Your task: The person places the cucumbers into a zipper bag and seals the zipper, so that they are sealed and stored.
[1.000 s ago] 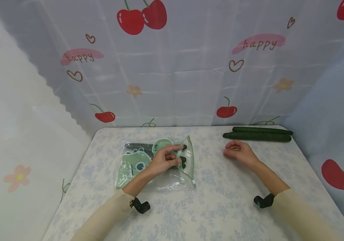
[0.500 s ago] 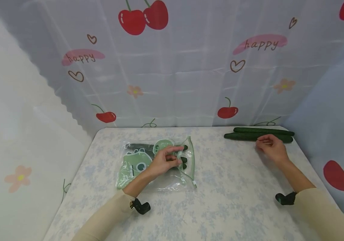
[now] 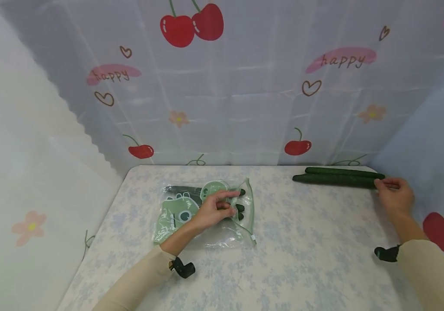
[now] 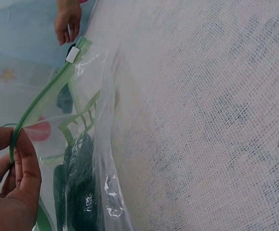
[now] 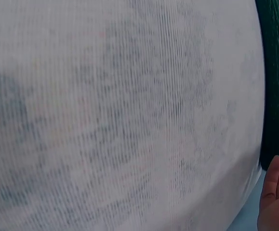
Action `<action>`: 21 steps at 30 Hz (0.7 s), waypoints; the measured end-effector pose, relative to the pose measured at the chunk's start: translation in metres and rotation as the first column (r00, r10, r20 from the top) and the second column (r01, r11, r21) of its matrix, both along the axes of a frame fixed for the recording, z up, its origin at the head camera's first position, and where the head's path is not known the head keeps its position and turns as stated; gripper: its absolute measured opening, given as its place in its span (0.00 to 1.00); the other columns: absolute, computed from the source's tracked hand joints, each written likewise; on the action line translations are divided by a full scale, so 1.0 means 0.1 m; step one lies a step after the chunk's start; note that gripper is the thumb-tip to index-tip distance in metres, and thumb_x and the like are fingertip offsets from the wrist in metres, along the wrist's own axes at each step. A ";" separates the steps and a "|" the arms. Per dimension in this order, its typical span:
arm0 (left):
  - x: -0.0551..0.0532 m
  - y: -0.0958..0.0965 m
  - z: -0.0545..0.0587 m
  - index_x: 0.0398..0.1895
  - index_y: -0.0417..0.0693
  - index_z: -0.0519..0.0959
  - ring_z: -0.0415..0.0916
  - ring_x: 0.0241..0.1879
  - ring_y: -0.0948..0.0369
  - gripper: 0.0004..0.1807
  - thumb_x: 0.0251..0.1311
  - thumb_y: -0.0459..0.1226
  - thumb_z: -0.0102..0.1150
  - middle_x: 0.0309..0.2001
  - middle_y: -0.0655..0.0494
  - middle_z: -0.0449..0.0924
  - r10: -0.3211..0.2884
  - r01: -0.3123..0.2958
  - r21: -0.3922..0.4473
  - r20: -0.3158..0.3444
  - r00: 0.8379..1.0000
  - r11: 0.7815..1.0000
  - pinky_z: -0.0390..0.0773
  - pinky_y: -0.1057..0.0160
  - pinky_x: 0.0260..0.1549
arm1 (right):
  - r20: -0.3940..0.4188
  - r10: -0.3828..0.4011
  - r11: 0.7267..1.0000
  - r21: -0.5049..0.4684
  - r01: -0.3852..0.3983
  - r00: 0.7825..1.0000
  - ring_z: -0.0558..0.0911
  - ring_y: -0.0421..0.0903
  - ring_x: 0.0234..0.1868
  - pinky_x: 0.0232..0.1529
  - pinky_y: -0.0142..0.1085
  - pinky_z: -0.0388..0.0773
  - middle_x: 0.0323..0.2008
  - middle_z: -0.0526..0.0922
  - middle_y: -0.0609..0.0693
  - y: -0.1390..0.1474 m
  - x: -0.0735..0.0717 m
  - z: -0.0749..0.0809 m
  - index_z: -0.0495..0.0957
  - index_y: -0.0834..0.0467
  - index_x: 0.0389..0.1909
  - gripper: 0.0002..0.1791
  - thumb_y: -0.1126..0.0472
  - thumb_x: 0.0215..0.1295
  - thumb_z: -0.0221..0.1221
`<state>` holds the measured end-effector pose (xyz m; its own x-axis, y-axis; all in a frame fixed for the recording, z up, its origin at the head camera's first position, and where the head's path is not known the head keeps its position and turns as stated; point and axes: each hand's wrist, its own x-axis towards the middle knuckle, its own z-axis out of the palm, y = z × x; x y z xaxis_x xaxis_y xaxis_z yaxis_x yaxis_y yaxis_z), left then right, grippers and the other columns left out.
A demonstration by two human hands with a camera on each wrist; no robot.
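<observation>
My left hand (image 3: pixel 212 211) pinches the green-edged mouth of a clear zipper bag (image 3: pixel 222 237) with green cartoon prints. In the left wrist view, the bag's green zip edge (image 4: pixel 26 110) runs between thumb and fingers of that hand (image 4: pixel 14 183), and a white slider (image 4: pixel 73 54) sits farther along it. Dark green cucumbers (image 4: pixel 84 192) lie inside, their ends showing near the mouth. At the back right, two long cucumbers lie side by side. Thumb and fingers of my right hand (image 3: pixel 397 196) are at the right end of the nearer cucumber (image 3: pixel 334 180), pinching it.
The farther cucumber (image 3: pixel 342 172) lies against the nearer one, by the back edge of the table. A pale, blue-patterned cloth (image 3: pixel 284 259) covers the table. Curtains with cherry prints (image 3: pixel 245 86) hang behind and at both sides.
My right hand has moved right along the front of the two cucumbers to the nearer one's right end. The left hand keeps its hold on the bag's mouth. The head view has shifted slightly.
</observation>
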<state>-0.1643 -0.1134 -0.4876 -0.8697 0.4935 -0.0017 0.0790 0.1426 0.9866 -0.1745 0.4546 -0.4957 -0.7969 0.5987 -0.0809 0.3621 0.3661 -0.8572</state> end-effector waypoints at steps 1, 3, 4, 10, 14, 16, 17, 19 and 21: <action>0.00 0.00 0.00 0.76 0.42 0.75 0.84 0.41 0.70 0.32 0.69 0.29 0.69 0.72 0.44 0.72 -0.002 0.002 0.000 0.000 1.000 1.000 0.85 0.72 0.41 | 0.015 -0.001 1.000 0.006 0.001 1.000 0.75 0.20 0.23 0.29 0.19 0.73 0.31 0.70 0.23 0.03 0.02 0.01 0.72 0.37 0.41 0.08 0.43 0.75 0.61; 0.01 0.01 0.00 0.76 0.42 0.75 0.83 0.41 0.71 0.32 0.69 0.29 0.69 0.72 0.44 0.72 -0.004 0.004 -0.003 -0.002 1.000 1.000 0.85 0.72 0.41 | 0.050 0.004 1.000 0.009 -0.004 0.999 0.74 0.20 0.24 0.30 0.19 0.72 0.34 0.68 0.23 0.09 0.04 0.01 0.71 0.35 0.42 0.09 0.40 0.75 0.61; 0.01 0.01 0.00 0.76 0.41 0.75 0.83 0.41 0.71 0.32 0.69 0.29 0.69 0.72 0.44 0.72 -0.005 0.005 -0.003 -0.002 1.000 1.000 0.85 0.72 0.41 | 0.066 0.011 1.000 0.004 -0.012 0.998 0.74 0.20 0.24 0.30 0.20 0.73 0.35 0.69 0.25 0.12 0.04 0.01 0.71 0.37 0.44 0.10 0.40 0.74 0.61; 0.01 0.03 -0.02 0.76 0.42 0.75 0.84 0.41 0.71 0.32 0.69 0.29 0.69 0.72 0.45 0.72 -0.008 0.008 -0.008 -0.009 1.000 1.000 0.84 0.73 0.41 | 0.226 0.114 0.993 -0.014 -0.114 0.967 0.82 0.30 0.30 0.36 0.32 0.84 0.60 0.75 0.68 0.21 0.00 0.01 0.60 0.68 0.79 0.46 0.36 0.77 0.54; 0.01 0.04 -0.02 0.76 0.41 0.75 0.84 0.42 0.70 0.31 0.70 0.30 0.69 0.73 0.45 0.72 -0.017 0.017 -0.006 -0.003 1.000 1.000 0.85 0.73 0.42 | 0.337 0.145 0.987 0.017 -0.160 0.930 0.77 0.62 0.67 0.66 0.56 0.78 0.80 0.56 0.77 0.20 -0.01 0.00 0.46 0.73 0.84 0.56 0.32 0.78 0.46; 0.01 0.04 -0.02 0.76 0.41 0.75 0.84 0.42 0.70 0.31 0.70 0.30 0.69 0.73 0.45 0.72 -0.020 0.020 -0.001 0.001 1.000 1.000 0.85 0.72 0.43 | 0.353 0.138 0.987 0.025 -0.157 0.925 0.63 0.72 0.76 0.72 0.64 0.69 0.81 0.53 0.77 0.19 -0.02 -0.02 0.46 0.74 0.83 0.55 0.32 0.78 0.46; 0.01 0.05 -0.03 0.76 0.41 0.75 0.84 0.42 0.69 0.31 0.70 0.30 0.69 0.73 0.45 0.72 -0.022 0.022 0.001 0.003 1.000 1.000 0.85 0.72 0.43 | 0.353 0.130 0.989 0.025 -0.148 0.926 0.63 0.72 0.77 0.71 0.63 0.70 0.81 0.54 0.77 0.19 -0.03 -0.03 0.47 0.73 0.84 0.54 0.33 0.78 0.47; 0.01 0.05 -0.04 0.75 0.42 0.76 0.85 0.43 0.68 0.31 0.69 0.30 0.69 0.73 0.45 0.72 -0.024 0.024 0.003 0.003 1.000 1.000 0.85 0.71 0.44 | 0.344 0.106 0.992 0.031 -0.124 0.933 0.67 0.70 0.72 0.61 0.54 0.76 0.78 0.59 0.77 0.19 -0.03 -0.05 0.49 0.72 0.84 0.53 0.34 0.78 0.48; 0.01 0.06 -0.04 0.75 0.44 0.77 0.85 0.44 0.68 0.30 0.69 0.30 0.69 0.73 0.45 0.72 -0.027 0.027 -0.002 -0.001 1.000 1.000 0.86 0.71 0.44 | 0.337 0.086 0.994 0.037 -0.104 0.938 0.70 0.68 0.66 0.49 0.45 0.75 0.72 0.64 0.77 0.21 -0.02 -0.06 0.52 0.72 0.83 0.51 0.35 0.78 0.49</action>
<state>-0.1635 -0.1074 -0.4919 -0.8560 0.5169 -0.0018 0.0836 0.1419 0.9863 -0.1764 0.4752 -0.5022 -0.7828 0.5323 -0.3223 0.5855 0.4548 -0.6711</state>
